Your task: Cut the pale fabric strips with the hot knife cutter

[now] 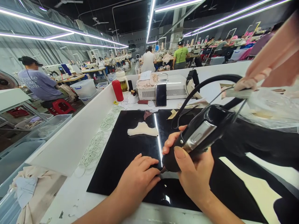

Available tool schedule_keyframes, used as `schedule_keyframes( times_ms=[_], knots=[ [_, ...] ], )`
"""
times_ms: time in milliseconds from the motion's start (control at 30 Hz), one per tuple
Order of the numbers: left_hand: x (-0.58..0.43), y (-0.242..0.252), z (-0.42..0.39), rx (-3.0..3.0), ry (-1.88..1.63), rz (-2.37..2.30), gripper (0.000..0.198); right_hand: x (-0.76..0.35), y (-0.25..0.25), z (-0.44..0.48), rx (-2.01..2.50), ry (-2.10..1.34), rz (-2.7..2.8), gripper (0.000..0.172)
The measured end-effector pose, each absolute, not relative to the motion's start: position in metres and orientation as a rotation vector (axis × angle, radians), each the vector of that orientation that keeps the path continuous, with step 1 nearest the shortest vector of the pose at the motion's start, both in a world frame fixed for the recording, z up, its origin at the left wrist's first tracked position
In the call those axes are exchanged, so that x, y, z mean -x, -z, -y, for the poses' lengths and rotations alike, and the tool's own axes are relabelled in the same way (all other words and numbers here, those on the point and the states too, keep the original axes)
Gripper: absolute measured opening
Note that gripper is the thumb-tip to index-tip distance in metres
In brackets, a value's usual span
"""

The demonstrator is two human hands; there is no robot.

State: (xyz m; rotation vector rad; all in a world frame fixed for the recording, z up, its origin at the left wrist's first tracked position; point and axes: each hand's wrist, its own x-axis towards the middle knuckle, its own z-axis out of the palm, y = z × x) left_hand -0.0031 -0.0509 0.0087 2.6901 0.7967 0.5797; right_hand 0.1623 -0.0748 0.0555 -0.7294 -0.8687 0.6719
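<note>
My right hand [195,174] is wrapped round a black hand-held tool [203,130] with a silver lever and a thick black hose or cord. The exact kind of tool I cannot make out. Its lower end is close to the fingertips of my left hand [137,175], low over a glossy black board [112,158]. That left hand lies palm down with its fingers stretched out. A small dark piece shows by its fingertips, too hidden to name. Farther up the board lies a cream fabric piece [142,129], with a small maroon scrap [147,115] beyond it.
Pale green cord loops [93,151] lie left of the board, beside a low white wall [77,143]. Behind are a phone [161,95], a white vented machine [149,93] and a red bottle [117,91]. Pale cut pieces [253,183] lie right. Pink cloth [277,53] hangs upper right.
</note>
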Motion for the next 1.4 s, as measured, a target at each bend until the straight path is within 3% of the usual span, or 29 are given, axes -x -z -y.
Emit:
schedule_keyframes(
  times_ms=[1400],
  knots=[
    [0.006, -0.005, 0.064, -3.016, -0.747, -0.722, 0.024, -0.163, -0.057, 0.074, 0.723, -0.682, 0.874, 0.033]
  ],
)
